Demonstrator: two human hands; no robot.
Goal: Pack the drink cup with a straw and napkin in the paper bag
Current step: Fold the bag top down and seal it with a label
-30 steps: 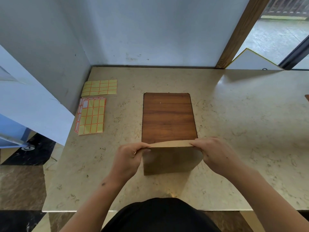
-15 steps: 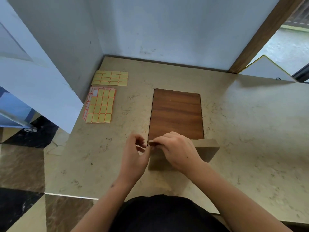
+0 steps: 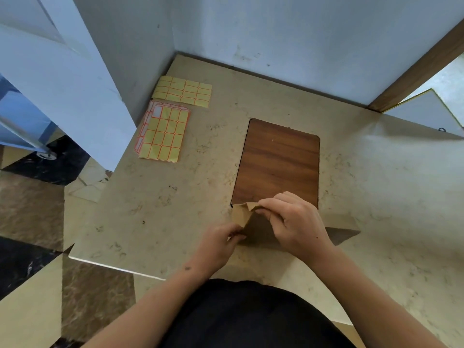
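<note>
Pinching paper bag (image 3: 253, 227) corner w/ right hand (image 3: 296, 222), left hand (image 3: 221, 244).

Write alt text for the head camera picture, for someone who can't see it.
Seen from above, a person's left hand and right hand pinch the top edge of a brown paper bag on a beige stone table. Behind the bag lies a dark wooden board, and two sheets of yellow labels lie at the far left.

No legible txt anywhere.
</note>
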